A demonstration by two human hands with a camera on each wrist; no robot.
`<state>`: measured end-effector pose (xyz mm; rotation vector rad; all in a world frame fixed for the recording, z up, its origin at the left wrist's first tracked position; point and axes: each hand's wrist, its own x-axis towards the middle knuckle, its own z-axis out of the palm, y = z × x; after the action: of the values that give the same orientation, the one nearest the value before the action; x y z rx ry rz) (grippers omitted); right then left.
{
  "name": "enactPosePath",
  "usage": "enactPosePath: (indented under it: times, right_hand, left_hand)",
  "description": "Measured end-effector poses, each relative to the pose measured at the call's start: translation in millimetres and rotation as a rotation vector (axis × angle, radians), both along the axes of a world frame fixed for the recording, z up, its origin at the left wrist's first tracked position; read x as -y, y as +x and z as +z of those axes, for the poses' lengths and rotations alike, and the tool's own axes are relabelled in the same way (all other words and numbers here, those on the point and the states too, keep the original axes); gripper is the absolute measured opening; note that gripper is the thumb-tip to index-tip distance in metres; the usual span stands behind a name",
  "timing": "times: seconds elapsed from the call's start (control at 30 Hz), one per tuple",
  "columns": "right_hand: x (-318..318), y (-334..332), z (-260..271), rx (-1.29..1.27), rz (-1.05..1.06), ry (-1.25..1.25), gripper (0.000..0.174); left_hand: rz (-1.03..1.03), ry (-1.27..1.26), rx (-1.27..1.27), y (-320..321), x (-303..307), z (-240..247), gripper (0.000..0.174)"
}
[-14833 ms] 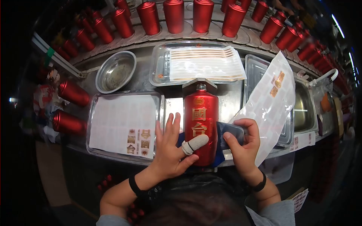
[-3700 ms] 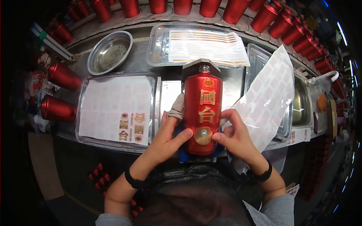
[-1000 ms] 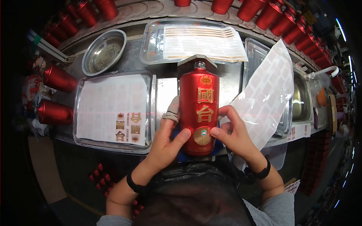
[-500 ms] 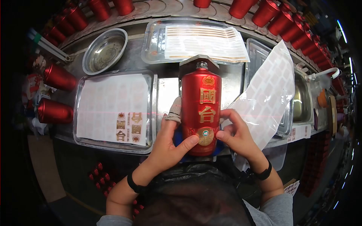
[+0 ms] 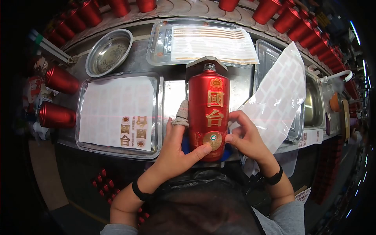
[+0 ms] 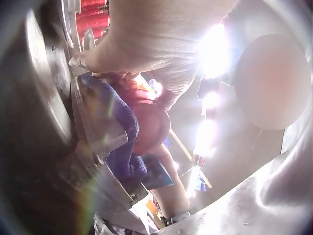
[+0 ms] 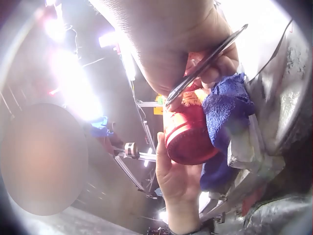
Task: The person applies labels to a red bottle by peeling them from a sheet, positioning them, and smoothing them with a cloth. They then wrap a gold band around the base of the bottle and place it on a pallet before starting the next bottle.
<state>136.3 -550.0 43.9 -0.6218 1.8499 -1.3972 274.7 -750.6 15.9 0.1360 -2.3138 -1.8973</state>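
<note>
A red bottle [image 5: 199, 113] with gold raised characters lies on its back, neck away from me, in a metal cradle [image 5: 196, 65]. My left hand [image 5: 174, 150] holds its left side. The left thumb presses on the round gold sticker [image 5: 213, 138] near the base, while the index finger in a whitish finger cover [image 5: 181, 111] lies along the side. My right hand [image 5: 248, 141] is at the lower right side, thumb tip by the sticker. In the right wrist view, its fingers hold a thin dark scraper [image 7: 210, 63] seen edge-on. Blue cloth [image 7: 222, 110] lies under the bottle.
To the left, a tray [image 5: 158, 117] carries a sheet of gold character stickers; a metal bowl [image 5: 107, 55] stands behind. A back tray [image 5: 156, 47] bears striped sheets. Right lie a clear backing sheet [image 5: 274, 94] and a sink [image 5: 313, 102]. Red bottles [image 5: 299, 29] line the conveyor beyond.
Gold stickers on the clear sheet are gone since the oldest frame; the round sticker now shows on the bottle. Lately my left thumb slid down and right across it. Conveyor bottles shifted right.
</note>
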Motion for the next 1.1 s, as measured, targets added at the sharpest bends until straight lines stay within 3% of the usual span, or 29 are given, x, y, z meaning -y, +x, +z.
enactPosePath:
  times: [0.07, 0.17, 0.27, 0.37, 1.1]
  right_hand:
    - [0, 0, 1, -0.004, 0.001, 0.009, 0.054]
    - [-1, 2, 4, -0.015, -0.010, 0.043, 0.059]
    - [3, 10, 11, -0.056, -0.023, 0.087, 0.067]
    - [7, 14, 14, -0.096, -0.038, 0.097, 0.073]
    - [16, 17, 17, -0.111, -0.065, 0.117, 0.067]
  left_hand:
    - [-0.008, 0.021, -0.011, 0, 0, 1, 0.094]
    - [0.101, 0.379, -0.062, -1, -5, -6, 0.084]
    - [0.072, 0.419, -0.059, -3, -2, -7, 0.082]
    - [0.074, 0.245, -0.065, -1, -3, -14, 0.085]
    - [0.076, 0.150, -0.024, 0, -5, -7, 0.092]
